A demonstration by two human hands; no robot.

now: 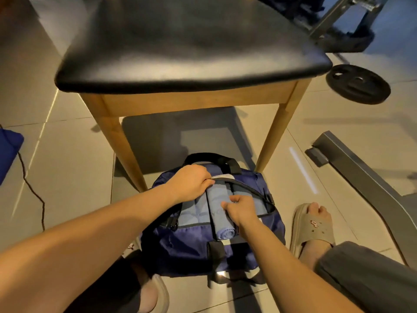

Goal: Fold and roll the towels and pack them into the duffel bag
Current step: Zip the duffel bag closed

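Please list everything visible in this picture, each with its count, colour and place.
duffel bag: one, navy blue, open, on the floor before the chair.
rolled towels: at least two, grey-blue, inside the duffel bag.
chair: one, black seat, wooden legs, beyond the bag.
weight plate: one, black, floor, upper right.
metal beam: one, grey, floor, right.
cable: one, black, floor, left.
cloth item: one, blue, left edge, cut off.
slippers: two, beige, on the feet beside the bag.
left hand: one, grips the bag's far opening edge.
right hand: one, fingers curled over the middle towel; what they pinch is unclear.
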